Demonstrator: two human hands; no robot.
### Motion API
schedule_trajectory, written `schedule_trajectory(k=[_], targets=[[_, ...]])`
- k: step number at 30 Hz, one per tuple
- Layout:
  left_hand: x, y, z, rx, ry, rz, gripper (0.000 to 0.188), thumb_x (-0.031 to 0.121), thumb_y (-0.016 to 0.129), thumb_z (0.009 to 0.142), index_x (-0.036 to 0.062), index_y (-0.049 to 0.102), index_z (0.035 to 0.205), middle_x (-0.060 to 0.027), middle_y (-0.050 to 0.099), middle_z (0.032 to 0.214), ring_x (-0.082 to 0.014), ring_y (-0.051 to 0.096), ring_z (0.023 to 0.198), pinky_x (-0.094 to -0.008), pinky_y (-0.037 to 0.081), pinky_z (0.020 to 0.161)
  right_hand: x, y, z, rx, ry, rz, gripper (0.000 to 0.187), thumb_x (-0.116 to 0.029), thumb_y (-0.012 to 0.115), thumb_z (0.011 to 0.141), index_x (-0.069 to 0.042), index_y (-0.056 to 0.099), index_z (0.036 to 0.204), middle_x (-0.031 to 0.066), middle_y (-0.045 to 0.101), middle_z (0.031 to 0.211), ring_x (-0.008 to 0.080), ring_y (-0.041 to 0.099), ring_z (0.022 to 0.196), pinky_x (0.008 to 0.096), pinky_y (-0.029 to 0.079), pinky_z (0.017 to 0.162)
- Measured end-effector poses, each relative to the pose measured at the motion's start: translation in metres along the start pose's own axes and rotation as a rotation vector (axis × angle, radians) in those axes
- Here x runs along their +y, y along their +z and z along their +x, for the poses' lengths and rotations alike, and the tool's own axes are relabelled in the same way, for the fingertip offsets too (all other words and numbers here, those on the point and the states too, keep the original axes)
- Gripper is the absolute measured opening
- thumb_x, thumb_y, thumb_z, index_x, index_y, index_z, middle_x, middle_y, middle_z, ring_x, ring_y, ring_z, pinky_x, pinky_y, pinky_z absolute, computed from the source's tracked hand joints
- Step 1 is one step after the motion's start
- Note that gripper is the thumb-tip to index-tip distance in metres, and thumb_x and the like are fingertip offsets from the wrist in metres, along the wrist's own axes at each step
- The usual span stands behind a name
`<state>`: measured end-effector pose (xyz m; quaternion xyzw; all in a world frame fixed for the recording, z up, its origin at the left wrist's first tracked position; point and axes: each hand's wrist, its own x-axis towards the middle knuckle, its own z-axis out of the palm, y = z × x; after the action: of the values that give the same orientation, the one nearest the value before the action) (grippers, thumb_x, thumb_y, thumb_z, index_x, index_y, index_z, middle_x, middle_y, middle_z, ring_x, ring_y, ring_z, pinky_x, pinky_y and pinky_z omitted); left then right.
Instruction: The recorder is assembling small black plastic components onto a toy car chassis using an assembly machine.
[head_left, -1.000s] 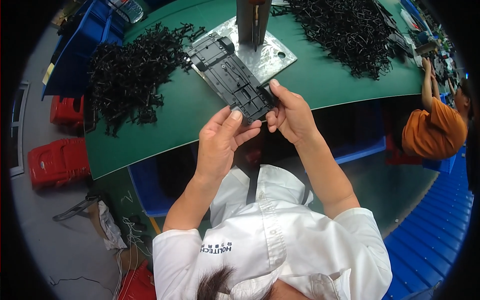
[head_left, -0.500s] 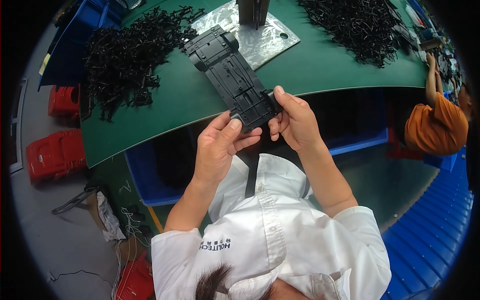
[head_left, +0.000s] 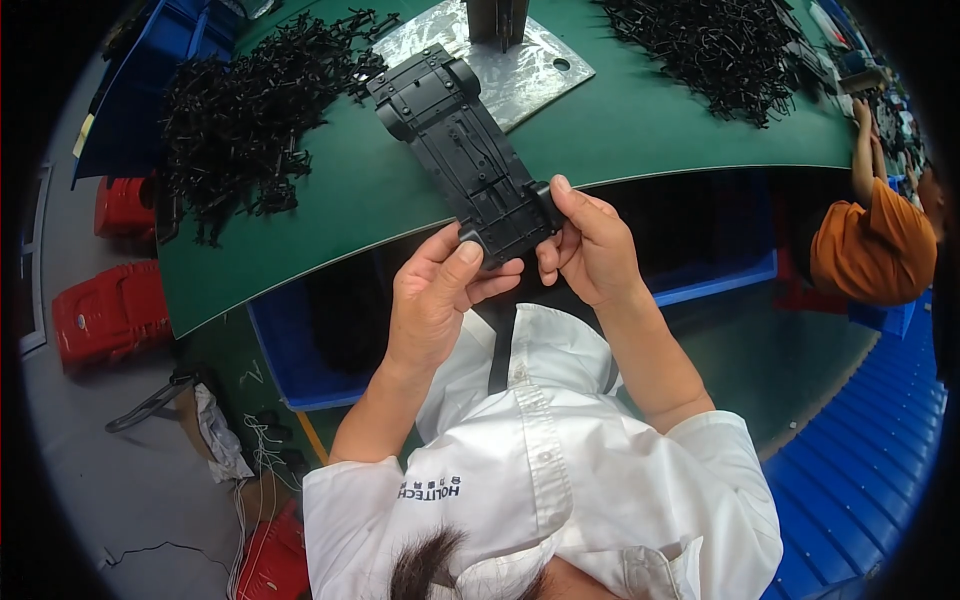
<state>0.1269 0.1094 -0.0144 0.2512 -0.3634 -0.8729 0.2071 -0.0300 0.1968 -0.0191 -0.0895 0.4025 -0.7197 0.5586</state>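
A black plastic toy-car chassis is tilted between my hands, its far end over the green table. My left hand grips the near left corner, thumb on top and fingers beneath. At the near right corner, my right hand pinches the chassis beside a rounded wheel-like part. Its upward face shows ribs, slots and small round holes. The undersides of my fingers are partly hidden by the part.
Heaps of small black parts lie on the table at left and right. Between them stands a metal plate with an upright post. A blue bin sits under the table edge. Red stools are at left; a person in orange works at right.
The chassis and both hands have stayed nearly still in the same grip. The view of the table has shifted very slightly.
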Motion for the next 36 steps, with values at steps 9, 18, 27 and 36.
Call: schedule_trajectory(k=[9, 18, 27, 36], targets=[[-0.002, -0.001, -0.001, 0.018, -0.008, 0.016, 0.042, 0.020, 0.054, 0.091, -0.0061, 0.045, 0.122, -0.0145, 0.061, 0.105, -0.0224, 0.065, 0.088, -0.0336, 0.055, 0.079, 0.001, 0.000, 0.000, 0.017, 0.013, 0.013, 0.033, -0.032, 0.049, 0.093, -0.001, 0.058, 0.086, 0.0048, 0.059, 0.066, 0.0086, 0.054, 0.045, 0.0223, 0.047, 0.038], [-0.001, -0.003, 0.001, 0.017, -0.011, 0.016, 0.041, 0.019, 0.053, 0.092, -0.0070, 0.045, 0.122, -0.0152, 0.061, 0.105, -0.0226, 0.064, 0.089, -0.0332, 0.055, 0.079, 0.003, 0.000, 0.002, 0.024, 0.013, 0.013, 0.032, -0.031, 0.049, 0.093, -0.001, 0.058, 0.087, 0.0043, 0.059, 0.066, 0.0082, 0.054, 0.045, 0.0216, 0.047, 0.038], [-0.006, -0.008, -0.003, 0.024, -0.021, 0.000, 0.040, 0.017, 0.054, 0.091, -0.0055, 0.045, 0.122, -0.0140, 0.061, 0.104, -0.0221, 0.064, 0.089, -0.0328, 0.055, 0.078, 0.005, -0.002, -0.001, -0.012, 0.016, -0.001, 0.031, -0.030, 0.048, 0.094, -0.002, 0.058, 0.088, 0.0037, 0.058, 0.064, 0.0081, 0.053, 0.046, 0.0214, 0.047, 0.040], [-0.007, -0.013, -0.008, 0.007, -0.039, -0.001, 0.043, 0.018, 0.058, 0.089, -0.0056, 0.043, 0.122, -0.0151, 0.061, 0.104, -0.0223, 0.064, 0.089, -0.0332, 0.055, 0.079, 0.010, -0.005, -0.003, 0.018, 0.054, 0.000, 0.031, -0.028, 0.045, 0.095, -0.001, 0.057, 0.087, 0.0040, 0.058, 0.063, 0.0088, 0.053, 0.045, 0.0221, 0.047, 0.040]])
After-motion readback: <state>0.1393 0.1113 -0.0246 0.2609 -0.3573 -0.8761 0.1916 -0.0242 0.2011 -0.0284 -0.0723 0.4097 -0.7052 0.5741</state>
